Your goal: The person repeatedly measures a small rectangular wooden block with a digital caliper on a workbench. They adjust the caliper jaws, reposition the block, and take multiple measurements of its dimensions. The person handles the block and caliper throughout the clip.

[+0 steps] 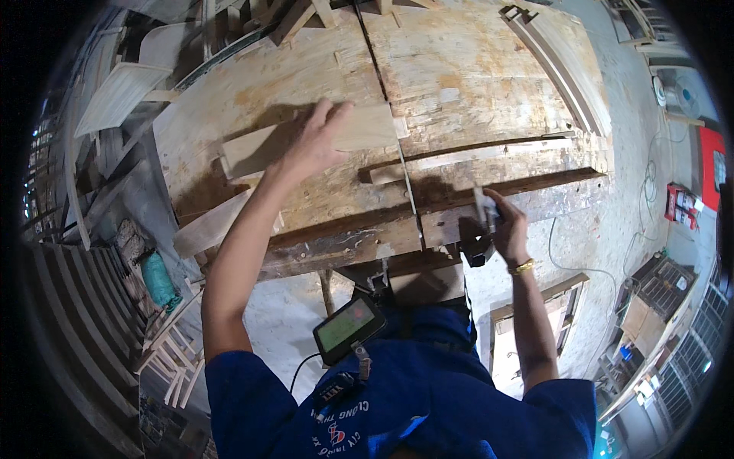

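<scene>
- While the left hand (310, 149) lies across a pale board (368, 127) with its fingers spread, whether it grips or only presses cannot be told.
- That board rests on the left part of the wooden surface (451, 103), its right end at the dark seam.
- The right hand (511, 229) grasps a light grey tool (483, 206) of unclear kind, near the front edge.
- Beyond this tool lies a long pale strip (489, 154).
</scene>
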A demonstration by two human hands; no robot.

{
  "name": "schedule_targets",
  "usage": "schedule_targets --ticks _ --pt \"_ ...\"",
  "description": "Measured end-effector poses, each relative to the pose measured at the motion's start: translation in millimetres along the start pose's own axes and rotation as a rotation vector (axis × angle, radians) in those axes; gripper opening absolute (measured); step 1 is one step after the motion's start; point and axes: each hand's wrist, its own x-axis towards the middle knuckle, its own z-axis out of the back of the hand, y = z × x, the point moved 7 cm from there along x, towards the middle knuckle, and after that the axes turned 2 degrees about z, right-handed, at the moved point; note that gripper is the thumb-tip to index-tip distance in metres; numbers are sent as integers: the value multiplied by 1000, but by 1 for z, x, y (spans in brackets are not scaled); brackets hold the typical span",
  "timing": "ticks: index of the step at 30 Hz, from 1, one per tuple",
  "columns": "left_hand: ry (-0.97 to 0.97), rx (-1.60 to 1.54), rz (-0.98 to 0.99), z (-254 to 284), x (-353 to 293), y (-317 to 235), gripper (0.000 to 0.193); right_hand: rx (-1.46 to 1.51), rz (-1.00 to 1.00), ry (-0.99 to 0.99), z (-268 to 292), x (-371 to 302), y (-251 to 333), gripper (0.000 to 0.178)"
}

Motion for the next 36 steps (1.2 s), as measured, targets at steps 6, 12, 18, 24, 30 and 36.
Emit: schedule_targets --ticks 6,12,18,24,30,36 --pt "58 138 84 -48 -2 30 88 -181 36 -75 -18 -9 9 49" --pt "43 186 62 -50 -17 25 88 -199 3 -66 -21 -7 6 48" --pt "39 275 19 -52 -10 5 91 -188 46 -90 -17 -5 9 50" --pt "52 229 -54 -58 2 -5 84 -203 38 -49 -22 -10 4 49" --pt "61 182 -45 -58 1 -1 80 -47 14 -38 -30 -26 18 43" --pt "42 182 -31 -60 2 1 82 -140 -49 -54 -36 -35 11 39"
